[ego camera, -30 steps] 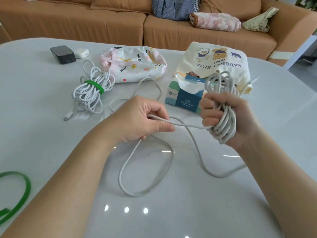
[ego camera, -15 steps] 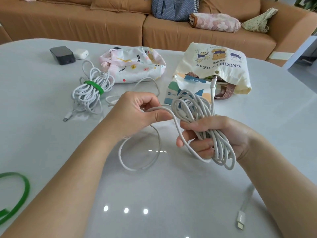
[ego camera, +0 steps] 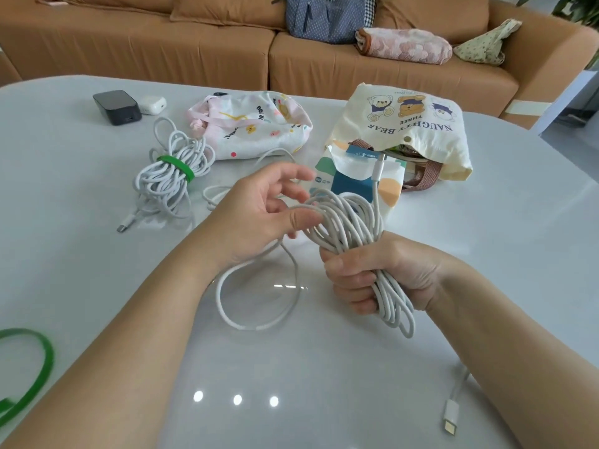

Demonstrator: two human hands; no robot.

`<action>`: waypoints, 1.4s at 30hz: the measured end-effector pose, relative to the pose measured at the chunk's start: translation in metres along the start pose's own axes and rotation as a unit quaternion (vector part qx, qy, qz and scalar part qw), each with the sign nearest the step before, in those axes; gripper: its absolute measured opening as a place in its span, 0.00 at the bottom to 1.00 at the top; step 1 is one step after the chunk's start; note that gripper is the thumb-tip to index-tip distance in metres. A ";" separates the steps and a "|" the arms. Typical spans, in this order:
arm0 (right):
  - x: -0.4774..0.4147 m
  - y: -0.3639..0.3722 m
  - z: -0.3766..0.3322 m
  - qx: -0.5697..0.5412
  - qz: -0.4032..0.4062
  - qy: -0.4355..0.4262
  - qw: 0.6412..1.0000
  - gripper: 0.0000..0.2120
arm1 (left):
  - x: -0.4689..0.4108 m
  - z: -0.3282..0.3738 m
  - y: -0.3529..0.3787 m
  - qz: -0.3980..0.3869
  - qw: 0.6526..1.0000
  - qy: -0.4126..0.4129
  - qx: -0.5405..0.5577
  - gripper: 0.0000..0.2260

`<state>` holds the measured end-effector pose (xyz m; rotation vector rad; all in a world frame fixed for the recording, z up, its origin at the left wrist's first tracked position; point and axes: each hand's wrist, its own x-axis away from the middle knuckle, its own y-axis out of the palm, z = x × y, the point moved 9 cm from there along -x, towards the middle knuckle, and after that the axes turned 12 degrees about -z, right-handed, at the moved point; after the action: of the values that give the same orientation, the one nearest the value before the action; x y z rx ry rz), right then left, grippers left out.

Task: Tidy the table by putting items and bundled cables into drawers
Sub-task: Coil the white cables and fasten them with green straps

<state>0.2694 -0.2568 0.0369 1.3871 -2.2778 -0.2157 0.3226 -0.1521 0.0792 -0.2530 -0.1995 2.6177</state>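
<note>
Above the table point(ego camera: 486, 254), right hand point(ego camera: 372, 273) grips looped white cable point(ego camera: 350, 222).

One view is provided: a head-worn wide-angle camera, positioned above the near edge of the desk point(ego camera: 486, 222) and aimed forward and down. The view is close. Both forearms enter from the bottom corners, and the hands, left point(ego camera: 259, 215) and right point(ego camera: 372, 273), sit near frame centre. The desk surface fills most of the frame, from the bottom edge to its curved far rim in the upper quarter. Beyond that rim, the sofa point(ego camera: 194, 50) spans the top of the frame, which marks the forward direction. Wide-angle distortion bends the desk rim and stretches the forearms toward the corners. No second view is supplied for comparison.
</note>
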 end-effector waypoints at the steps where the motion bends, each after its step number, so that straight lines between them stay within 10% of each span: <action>1: 0.000 0.000 0.001 0.004 0.002 0.003 1.000 0.12 | 0.000 0.001 0.004 -0.029 0.999 0.006 0.023 0.28; 6: 0.000 0.006 0.006 0.004 -0.043 0.031 0.999 0.14 | 0.004 0.008 0.025 -0.128 0.989 0.018 0.076 0.24; 22: 0.000 0.009 0.012 -0.023 -0.111 0.043 0.993 0.21 | 0.000 0.009 0.023 -0.094 0.989 0.037 0.112 0.15; 34: 0.003 0.028 0.022 -0.015 -0.159 0.112 0.981 0.10 | 0.008 0.010 0.052 -0.286 0.941 0.028 0.178 0.36; 42: 0.001 0.027 0.018 -0.029 -0.177 0.073 0.981 0.17 | 0.001 0.003 0.036 -0.140 0.971 0.033 0.190 0.22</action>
<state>0.2393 -0.2470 0.0314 1.7102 -1.8812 -0.2809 0.3046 -0.1834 0.0750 -0.1620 0.2694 2.3039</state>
